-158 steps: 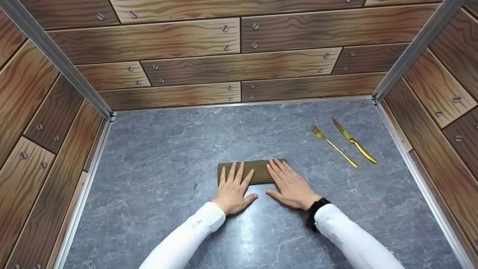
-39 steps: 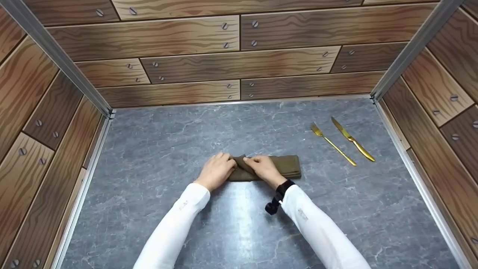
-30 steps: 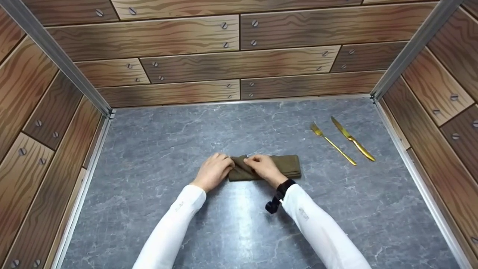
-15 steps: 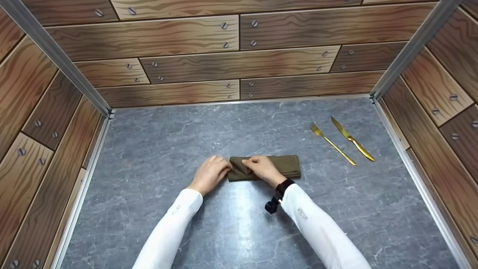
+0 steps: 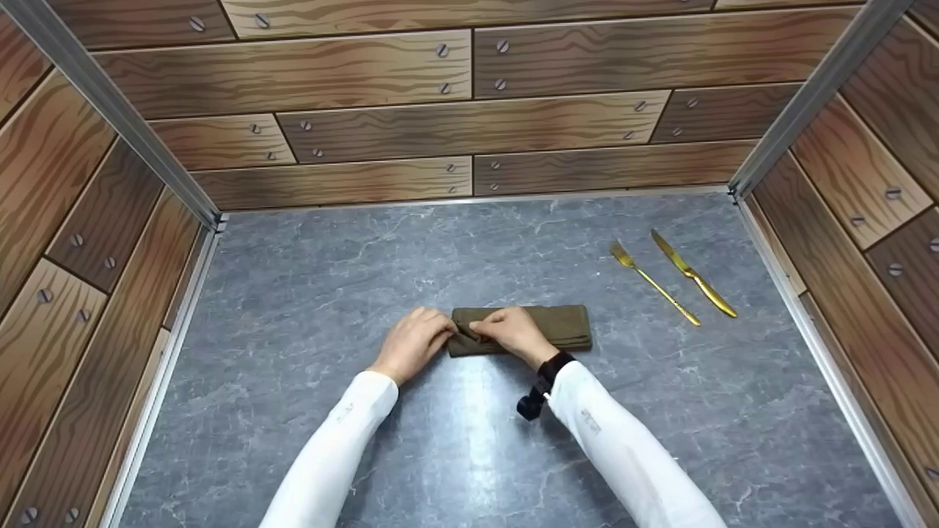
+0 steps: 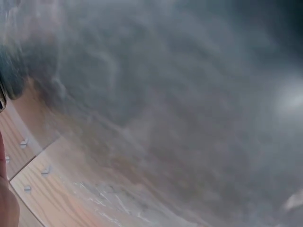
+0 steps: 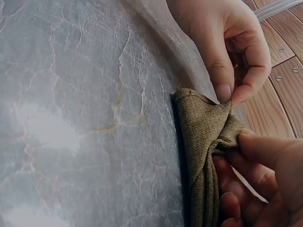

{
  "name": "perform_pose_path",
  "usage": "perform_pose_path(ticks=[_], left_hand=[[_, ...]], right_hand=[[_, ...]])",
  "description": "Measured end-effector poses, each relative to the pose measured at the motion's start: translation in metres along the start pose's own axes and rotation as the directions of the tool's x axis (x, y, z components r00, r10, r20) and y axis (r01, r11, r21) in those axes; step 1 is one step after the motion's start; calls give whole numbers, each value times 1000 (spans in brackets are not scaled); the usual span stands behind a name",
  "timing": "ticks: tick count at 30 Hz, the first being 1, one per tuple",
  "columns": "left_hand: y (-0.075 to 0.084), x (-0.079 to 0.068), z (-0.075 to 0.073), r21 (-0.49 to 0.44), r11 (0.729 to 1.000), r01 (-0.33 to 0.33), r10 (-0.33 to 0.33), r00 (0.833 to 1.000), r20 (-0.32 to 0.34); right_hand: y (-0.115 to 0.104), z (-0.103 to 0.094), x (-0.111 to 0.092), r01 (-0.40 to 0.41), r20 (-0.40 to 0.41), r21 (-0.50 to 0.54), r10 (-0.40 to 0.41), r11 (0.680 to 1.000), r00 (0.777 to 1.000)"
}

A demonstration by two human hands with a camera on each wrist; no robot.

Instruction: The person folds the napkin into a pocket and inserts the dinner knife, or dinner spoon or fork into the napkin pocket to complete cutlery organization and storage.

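A folded olive-brown cloth napkin lies lengthwise on the grey marbled table in the head view. At its left end my left hand pinches a corner of the cloth between thumb and forefinger, plain in the right wrist view, where the left hand is at the top. My right hand reaches over the middle of the napkin; in the right wrist view the right hand pinches a lifted fold of the napkin with thumb and fingers. Only a sliver of the left hand shows in the left wrist view.
A gold fork and a gold knife lie side by side at the right of the table. Wood-print walls with metal edging stand at the back and both sides.
Earlier both hands lay flat on the napkin. The napkin now sits further right, its left end gathered between the fingers. Over the last second the left hand has shifted slightly left, the right slightly left too.
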State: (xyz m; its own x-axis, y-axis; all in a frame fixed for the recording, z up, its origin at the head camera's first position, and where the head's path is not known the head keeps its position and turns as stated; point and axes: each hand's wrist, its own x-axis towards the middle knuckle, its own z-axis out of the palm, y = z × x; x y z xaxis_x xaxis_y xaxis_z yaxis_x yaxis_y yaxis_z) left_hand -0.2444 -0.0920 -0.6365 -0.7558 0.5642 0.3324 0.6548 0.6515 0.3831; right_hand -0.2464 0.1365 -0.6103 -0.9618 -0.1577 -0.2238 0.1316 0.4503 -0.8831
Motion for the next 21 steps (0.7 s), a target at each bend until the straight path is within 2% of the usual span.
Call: perform_pose_path(ticks=[10,13,18,21], left_hand=[[-3,1,-3,-40,999,-2,4,999,41],[-2,2,-4,-52,999,11,-9,999,42],[-1,2,-4,-76,997,18,-16,1000,27],[0,3,-4,-97,995,14,-11,1000,25]], right_hand=[[-6,1,2,-43,-34,-39,42,998,999],[-4,-1,1,-16,2,-38,16,999,1000],[2,-5,-2,23,79,42,-26,999,997],[6,-6,-4,58,103,45,-62,997,993]])
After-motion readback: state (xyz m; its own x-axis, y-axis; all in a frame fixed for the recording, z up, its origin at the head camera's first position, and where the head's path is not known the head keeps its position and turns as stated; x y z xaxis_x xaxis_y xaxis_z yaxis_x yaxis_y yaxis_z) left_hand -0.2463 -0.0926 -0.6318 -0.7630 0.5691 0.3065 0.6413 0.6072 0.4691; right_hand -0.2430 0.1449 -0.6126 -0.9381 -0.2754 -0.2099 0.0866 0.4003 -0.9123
